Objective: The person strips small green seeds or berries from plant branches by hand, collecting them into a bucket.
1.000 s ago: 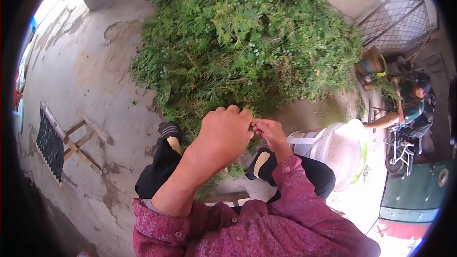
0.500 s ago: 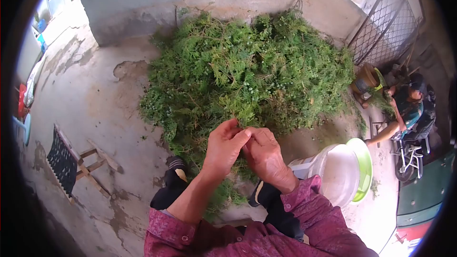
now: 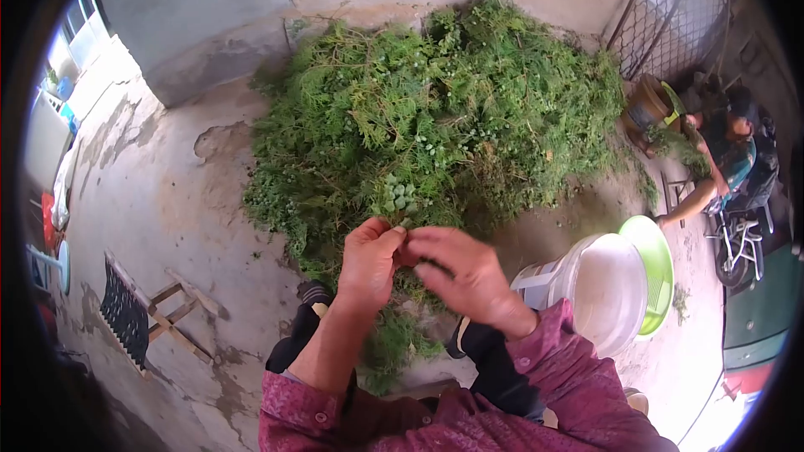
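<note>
One head-worn view — looking forward and steeply down, the hands close below.

A small green sprig with pale, rounded, probably berry-like cones points toward the far side, before a broad, feathery green branch heap.

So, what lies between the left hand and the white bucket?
The right hand lies between the left hand and the bucket, in the head view.
</note>
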### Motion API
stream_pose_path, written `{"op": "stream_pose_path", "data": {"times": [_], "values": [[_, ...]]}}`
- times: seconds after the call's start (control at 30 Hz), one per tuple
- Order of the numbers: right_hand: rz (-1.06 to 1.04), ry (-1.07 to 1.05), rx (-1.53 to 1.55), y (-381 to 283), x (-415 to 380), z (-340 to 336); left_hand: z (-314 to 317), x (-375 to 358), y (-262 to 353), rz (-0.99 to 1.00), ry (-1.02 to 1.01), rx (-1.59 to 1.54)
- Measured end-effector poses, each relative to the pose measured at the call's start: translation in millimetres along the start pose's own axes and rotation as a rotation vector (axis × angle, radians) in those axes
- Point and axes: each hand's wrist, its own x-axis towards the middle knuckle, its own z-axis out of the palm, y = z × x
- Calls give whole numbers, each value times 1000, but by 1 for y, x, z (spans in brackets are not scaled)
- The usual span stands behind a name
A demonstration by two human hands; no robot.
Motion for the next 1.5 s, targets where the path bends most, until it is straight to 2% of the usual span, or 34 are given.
{"op": "stream_pose_path", "data": {"times": [0.07,0.13,0.23,0.3,0.33,0.4,0.6,0.73,0.83,0.9,1.13,1.2,1.23,1.27,1.33,1.37,1.43,1.47,1.5], "values": [[247,87,248,16,-1,-17,10,-3,1,-6,-15,21],[341,172,204,26,-3,-25,15,-4,0,-66,-59,65],[353,176,237,36,-5,-25,21,-2,-7,-113,-91,79],[216,155,154,38,-3,-21,20,1,-12,-138,-124,53],[219,156,155,40,-4,-20,20,2,-14,-156,-156,24],[104,120,-22,44,-4,-18,20,4,-15,-167,-156,20],[278,84,142,37,-3,-19,20,2,-14,-200,-137,37],[281,89,193,40,-4,-12,14,3,-20,-192,-128,67],[292,93,120,39,-4,-5,13,1,-21,-168,-120,107],[240,117,-75,36,-1,-3,11,-1,-25,-164,-108,110],[175,152,-155,47,3,7,6,-4,-20,-138,-106,92],[179,167,-382,68,1,-3,4,-11,-15,-161,-128,99],[215,197,-292,70,3,-12,3,-13,-12,-183,-152,107],[394,170,-57,66,3,-19,1,-12,-10,-178,-150,102],[803,109,921,55,7,-28,-2,-12,-10,-131,-125,82],[805,110,923,46,10,-30,-3,-12,-10,-133,-124,84],[838,-67,1255,32,15,-30,-4,-11,-11,-76,-147,51],[835,-68,1257,32,16,-28,-6,-11,-11,-73,-146,53],[847,-171,1186,34,15,-25,-7,-11,-11,-43,-172,40]]}}
